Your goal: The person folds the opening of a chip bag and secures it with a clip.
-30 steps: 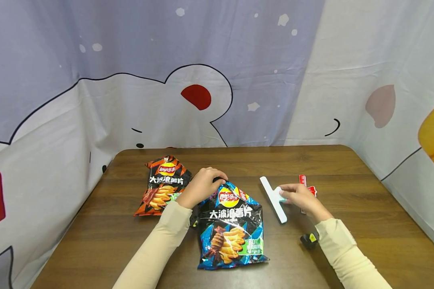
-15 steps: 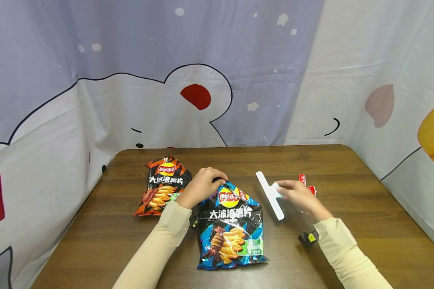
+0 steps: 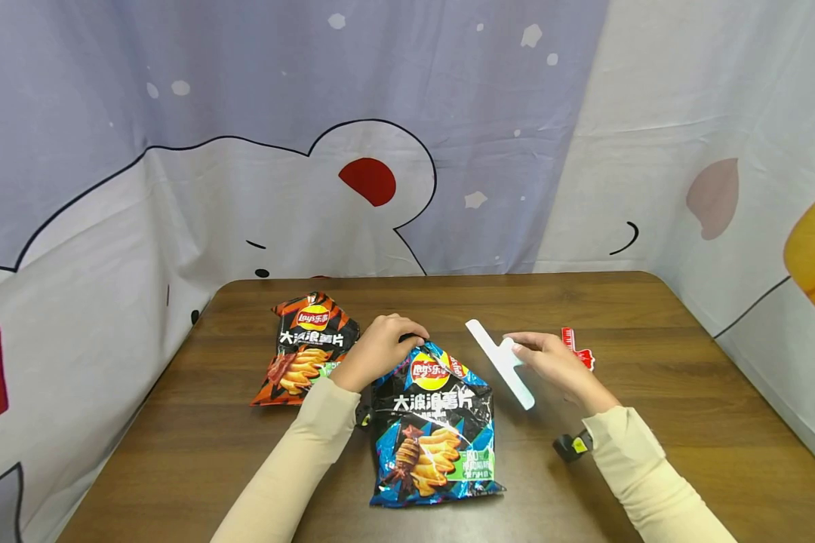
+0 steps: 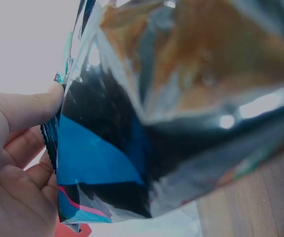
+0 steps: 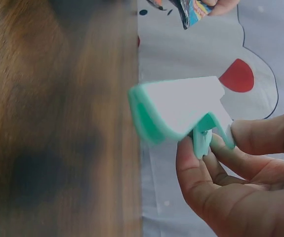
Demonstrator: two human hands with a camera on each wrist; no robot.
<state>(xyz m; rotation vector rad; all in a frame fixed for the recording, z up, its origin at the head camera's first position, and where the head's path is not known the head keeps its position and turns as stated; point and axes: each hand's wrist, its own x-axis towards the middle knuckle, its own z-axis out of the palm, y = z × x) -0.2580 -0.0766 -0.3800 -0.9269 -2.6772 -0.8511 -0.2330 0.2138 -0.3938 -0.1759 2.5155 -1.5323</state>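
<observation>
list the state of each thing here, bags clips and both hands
blue chip bag: lying on the table, top corner gripped
orange chip bag: lying flat, untouched
white-and-green clip: lifted, pinched by its handle
red clip: lying on the table
left hand: grips the blue bag's top
right hand: pinches the white-and-green clip

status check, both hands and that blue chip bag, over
Left hand pinches top of blue chip bag. Right hand holds white-green bag clip off the table. Gap between clip and bag open; red clip lies behind.
</observation>
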